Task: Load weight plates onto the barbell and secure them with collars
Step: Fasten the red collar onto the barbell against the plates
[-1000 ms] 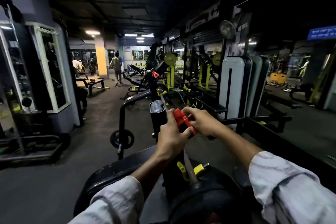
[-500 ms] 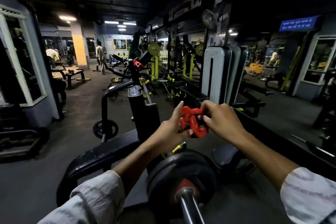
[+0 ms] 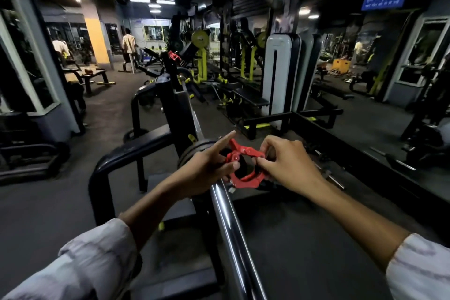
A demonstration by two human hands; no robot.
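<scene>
A red collar (image 3: pixel 243 165) is held by both hands at the sleeve of a barbell (image 3: pixel 233 234).

The collar is gripped on its near-left side by the left hand (image 3: pixel 207 168), whose fingers are closed on it while the index finger is stretched forward; its right side is pinched by the fingers of the right hand (image 3: pixel 287 163); the ring is seen open at its clasp, just above the chrome bar; dark weight plates (image 3: pixel 194 151) are seated on the bar just beyond the collar, partly hidden by the left hand; a black rack (image 3: pixel 136 151) is seen to the left.
</scene>
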